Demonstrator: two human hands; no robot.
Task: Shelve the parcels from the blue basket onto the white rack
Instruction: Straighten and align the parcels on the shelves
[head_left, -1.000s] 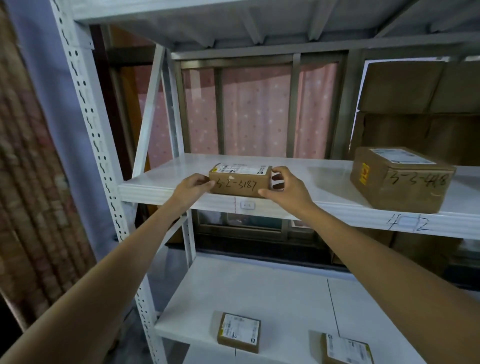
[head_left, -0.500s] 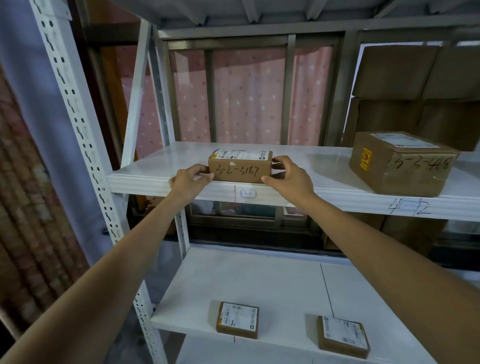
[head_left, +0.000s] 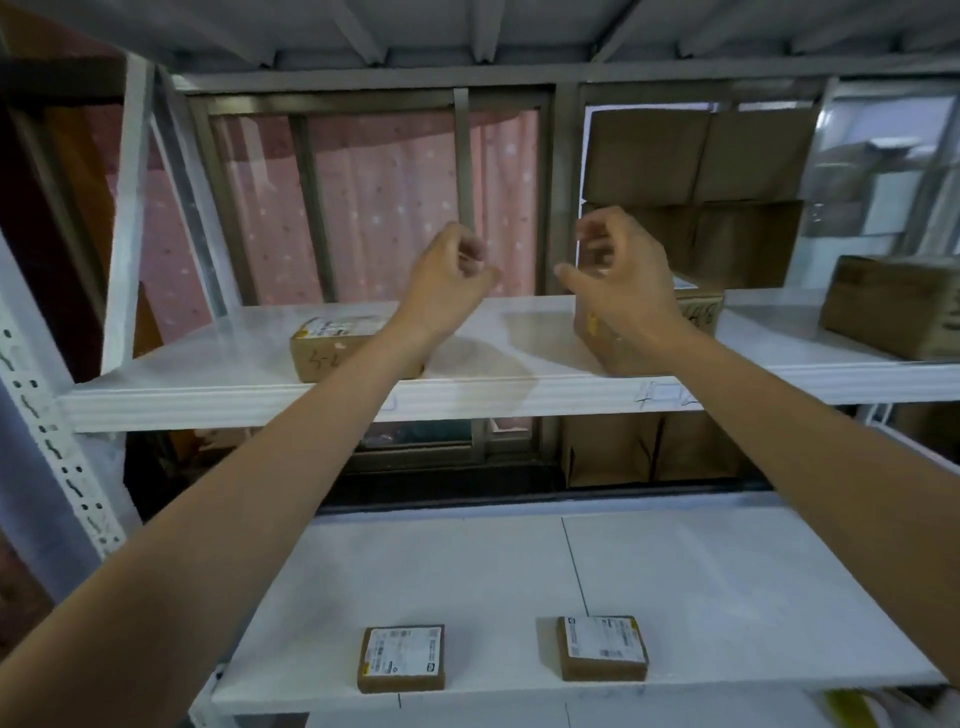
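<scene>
Bare hands (head_left: 524, 280) raised, loosely curled

The upper shelf (head_left: 249, 384) of the white rack (head_left: 47, 415) carries a small parcel (head_left: 332, 348) beneath the left hand (head_left: 447, 275), a larger box (head_left: 696, 312) behind the right hand (head_left: 618, 280), and another box (head_left: 893, 306) further right. Two flat parcels (head_left: 401, 658) (head_left: 602, 648) are seen on the lower shelf (head_left: 727, 582) below both hands.
</scene>
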